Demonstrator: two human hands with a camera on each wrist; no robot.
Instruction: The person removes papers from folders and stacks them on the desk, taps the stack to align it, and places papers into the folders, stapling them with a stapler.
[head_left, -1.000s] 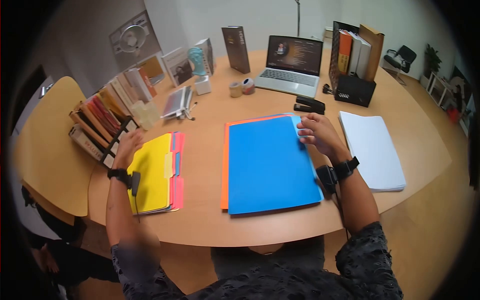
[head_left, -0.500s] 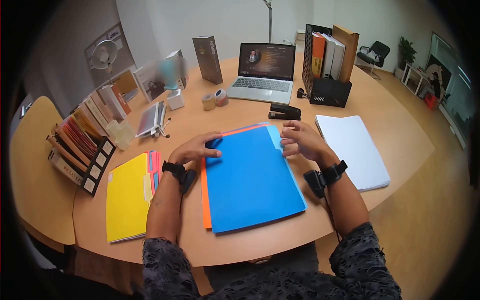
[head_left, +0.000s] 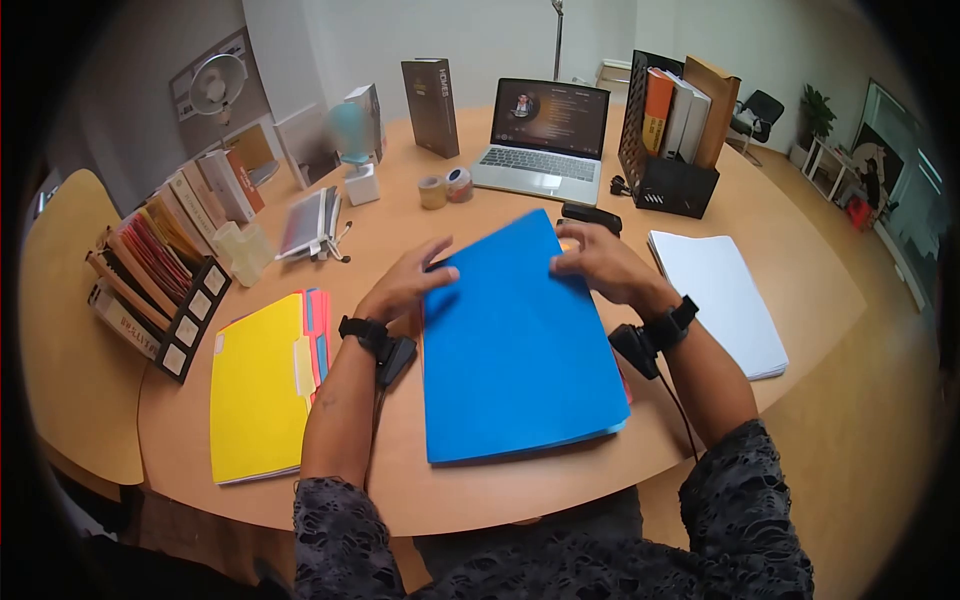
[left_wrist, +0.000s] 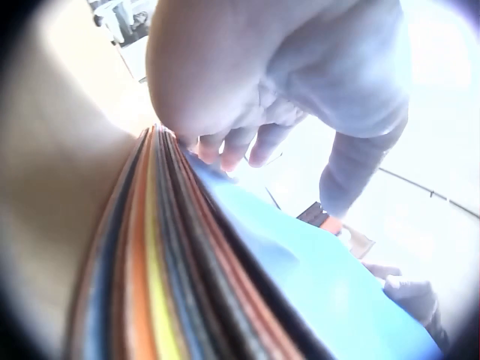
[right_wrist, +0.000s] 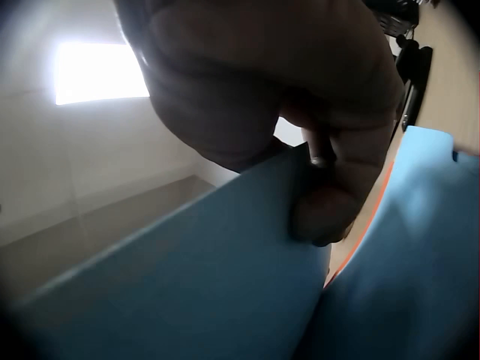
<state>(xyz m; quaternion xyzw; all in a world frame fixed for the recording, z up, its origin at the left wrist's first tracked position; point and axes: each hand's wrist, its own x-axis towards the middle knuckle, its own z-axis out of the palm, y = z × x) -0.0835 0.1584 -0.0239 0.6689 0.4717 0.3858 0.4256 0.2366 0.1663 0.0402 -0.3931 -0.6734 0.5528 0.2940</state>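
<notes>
A blue folder lies on top of a stack of coloured folders, its upper right part lifted and tilted. My right hand pinches the folder's raised right edge between thumb and fingers, also seen up close in the right wrist view. Below that edge lies a light blue folder with an orange rim. My left hand rests at the stack's upper left edge, fingers along the side and thumb extended over the blue cover. Layered folder edges in several colours show beneath the hand in the left wrist view.
Yellow folders with pink tabs lie left, white paper right. A black stapler, tape rolls and a laptop stand behind. A black file holder is back right; a book rack stands left.
My left hand has moved from the yellow folders to the blue folder's left edge. My right hand has taken hold of the blue folder's right edge and raised it.
</notes>
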